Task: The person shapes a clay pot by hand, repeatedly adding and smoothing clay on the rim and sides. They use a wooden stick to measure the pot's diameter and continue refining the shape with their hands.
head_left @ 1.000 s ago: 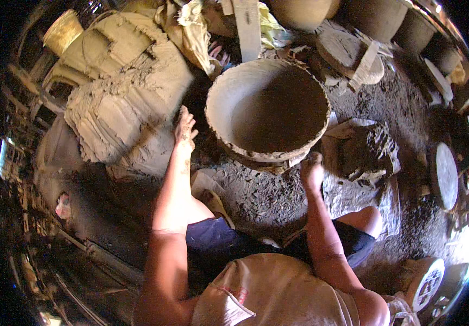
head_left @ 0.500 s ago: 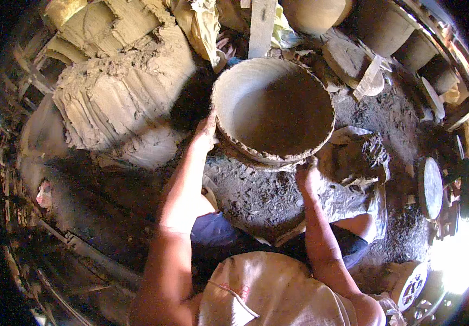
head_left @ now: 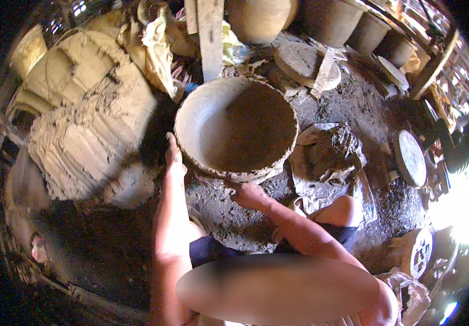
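Observation:
A wide round clay pot (head_left: pixel 202 117) with a rough, uneven rim stands upright in front of me, its mouth facing up and its inside partly in shadow. At the pot's left side is my left hand (head_left: pixel 175 155), its fingers stretched out along the outer wall; I cannot tell how firmly they touch. My right hand (head_left: pixel 249 195) is below the front rim, fingers curled against the lower outer wall. Whatever those fingers may hold is hidden.
A big block of wet clay (head_left: pixel 90 122) lies at the left. Behind the pot stands a wooden post (head_left: pixel 211 43). A dark clay lump (head_left: pixel 335 152) rests on sheeting at right. Round slabs (head_left: pixel 410 157) and large pots (head_left: pixel 332 22) stand farther right and back.
My right hand has moved left along the pot's front, from the right side to nearer the middle. My left hand sits a little lower on the pot's side. The whole view has shifted.

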The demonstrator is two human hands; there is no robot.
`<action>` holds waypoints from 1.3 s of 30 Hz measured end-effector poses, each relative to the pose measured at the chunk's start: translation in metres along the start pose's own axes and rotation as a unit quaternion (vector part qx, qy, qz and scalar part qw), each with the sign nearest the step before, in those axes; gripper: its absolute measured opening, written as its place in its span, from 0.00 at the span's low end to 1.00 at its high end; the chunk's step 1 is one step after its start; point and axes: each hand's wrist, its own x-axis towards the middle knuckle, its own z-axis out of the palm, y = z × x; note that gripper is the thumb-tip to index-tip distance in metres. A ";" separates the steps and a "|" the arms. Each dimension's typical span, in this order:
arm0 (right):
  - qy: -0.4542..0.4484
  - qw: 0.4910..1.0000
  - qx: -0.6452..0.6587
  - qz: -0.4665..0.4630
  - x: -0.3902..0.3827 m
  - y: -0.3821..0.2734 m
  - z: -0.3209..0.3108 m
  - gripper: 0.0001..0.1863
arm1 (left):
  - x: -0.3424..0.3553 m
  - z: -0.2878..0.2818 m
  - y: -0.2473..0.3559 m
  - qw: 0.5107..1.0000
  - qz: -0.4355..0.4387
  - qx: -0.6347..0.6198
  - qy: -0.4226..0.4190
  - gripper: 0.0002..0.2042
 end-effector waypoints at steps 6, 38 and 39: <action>-0.064 0.968 -0.231 0.071 -0.039 0.102 -0.108 0.19 | 0.008 0.004 -0.016 0.999 0.039 -0.021 0.009 0.45; 0.253 0.916 -0.073 0.303 -0.136 0.300 -0.070 0.21 | 0.035 -0.017 0.028 0.983 0.118 -0.010 0.140 0.42; 0.203 0.918 -0.056 0.337 -0.125 0.306 -0.063 0.20 | 0.035 -0.011 0.027 0.983 0.123 -0.018 0.133 0.42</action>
